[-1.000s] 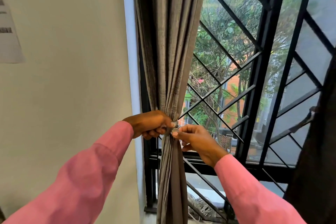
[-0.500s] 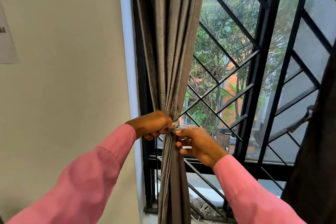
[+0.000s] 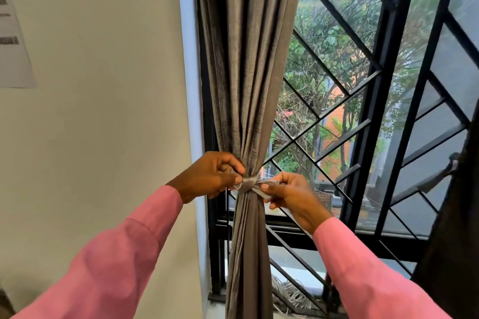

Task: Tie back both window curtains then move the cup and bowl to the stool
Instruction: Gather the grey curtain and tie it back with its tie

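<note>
Left hand (image 3: 210, 176) is clenched on one end of the grey tie-back (image 3: 252, 182); the other end is pinched between the fingers of the right hand (image 3: 293, 195). Both ends are held taut, out to either side. The tie-back is wrapped around the gathered grey curtain (image 3: 248, 72), cinched at hand level beside the wall (image 3: 103, 111) (left edge of window). A second, dark curtain (image 3: 456, 241) is seen at the far right. Black window grille (image 3: 368, 101) behind. Cup and bowl not in view.
</note>
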